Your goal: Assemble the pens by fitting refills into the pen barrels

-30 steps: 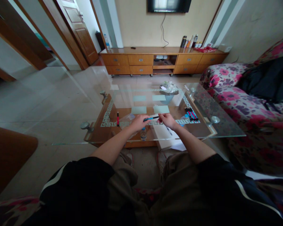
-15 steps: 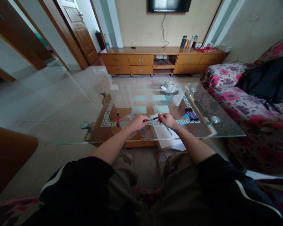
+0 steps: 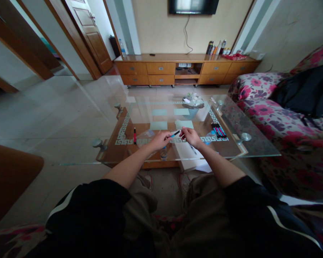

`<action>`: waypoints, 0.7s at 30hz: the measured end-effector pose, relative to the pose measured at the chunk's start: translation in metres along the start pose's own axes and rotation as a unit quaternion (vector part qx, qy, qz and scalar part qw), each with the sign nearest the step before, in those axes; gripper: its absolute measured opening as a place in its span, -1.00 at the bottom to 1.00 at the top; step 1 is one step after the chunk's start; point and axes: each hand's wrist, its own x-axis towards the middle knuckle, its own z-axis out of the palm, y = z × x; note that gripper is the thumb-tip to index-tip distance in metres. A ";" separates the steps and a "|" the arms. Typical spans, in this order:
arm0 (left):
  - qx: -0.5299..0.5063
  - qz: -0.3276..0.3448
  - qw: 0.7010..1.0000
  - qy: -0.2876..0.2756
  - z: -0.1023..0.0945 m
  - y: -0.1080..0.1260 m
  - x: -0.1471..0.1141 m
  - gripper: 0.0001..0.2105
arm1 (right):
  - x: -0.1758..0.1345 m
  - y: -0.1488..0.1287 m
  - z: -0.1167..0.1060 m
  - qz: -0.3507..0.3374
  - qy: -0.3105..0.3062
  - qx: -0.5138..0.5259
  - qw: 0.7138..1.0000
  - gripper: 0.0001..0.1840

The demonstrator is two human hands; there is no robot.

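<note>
Over the near edge of the glass table, a blue and black pen [image 3: 175, 134] is held slantwise between both hands. My left hand [image 3: 160, 139] is closed around its blue end. The fingers of my right hand [image 3: 191, 137] are pinched at its dark end; a small dark bit shows beneath them, too small to make out. To the left on the glass lies a single red and black pen [image 3: 135, 137]. Several pink, blue and black pens [image 3: 219, 130] lie side by side in a row to the right.
Under the glass tabletop [image 3: 258, 148] are a plastic bottle [image 3: 163, 153] and a white box [image 3: 187, 163]. A filled waste basket [image 3: 191, 113] shows beyond. A flowered sofa [image 3: 271, 111] stands at right, a wooden TV cabinet [image 3: 161, 68] at the back.
The pen has tilted, its dark end now higher. My right fingers have shifted slightly at that end, and more of the pen shows between the hands.
</note>
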 end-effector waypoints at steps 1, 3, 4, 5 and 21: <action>0.004 -0.002 1.000 0.005 0.000 0.000 0.000 -0.78 | 0.000 0.000 0.000 -0.001 -0.002 0.001 1.000 -0.37; 0.008 -0.004 1.000 0.014 -0.001 0.000 -0.001 -0.76 | 0.000 0.001 0.000 -0.001 -0.007 -0.015 1.000 -0.39; 0.007 -0.003 1.000 0.019 -0.001 0.000 -0.001 -0.75 | 0.001 0.002 0.000 -0.002 -0.012 -0.024 1.000 -0.40; 0.003 -0.004 1.000 0.022 -0.002 0.001 -0.001 -0.74 | 0.001 0.004 0.000 -0.004 -0.018 -0.031 0.999 -0.41; -0.387 -0.168 0.905 0.053 0.005 0.016 0.007 -0.75 | -0.014 -0.018 0.006 -0.107 -0.016 -0.119 0.987 -0.68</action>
